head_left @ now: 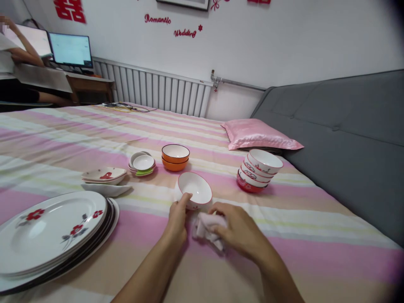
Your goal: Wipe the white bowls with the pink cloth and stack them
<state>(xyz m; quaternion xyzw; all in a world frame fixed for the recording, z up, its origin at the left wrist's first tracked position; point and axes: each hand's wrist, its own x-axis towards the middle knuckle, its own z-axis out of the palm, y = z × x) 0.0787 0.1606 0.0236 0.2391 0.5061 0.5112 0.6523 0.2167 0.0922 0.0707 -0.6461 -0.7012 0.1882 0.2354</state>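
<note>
A white bowl (197, 188) with a thin red rim is tilted toward me above the striped bedsheet. My left hand (179, 214) grips its near left side, thumb over the rim and the other fingers hidden beneath. Bunched in my right hand (235, 225) is a pale pink cloth (208, 229), close to the bowl's near right side. Whether the cloth touches the bowl I cannot tell. To the right stands a leaning stack of bowls (259, 170), white ones over a red one. Two orange bowls (175, 159), nested together, sit just beyond the held bowl.
Large floral plates (53, 231) are stacked at the near left. Behind them lie leaf-shaped dishes (105, 176) and small white dishes (143, 163). A pink pillow (259, 134) rests by the grey headboard (344, 113). Cables (129, 107) lie at the bed's far edge; a person (19, 54) sits far left.
</note>
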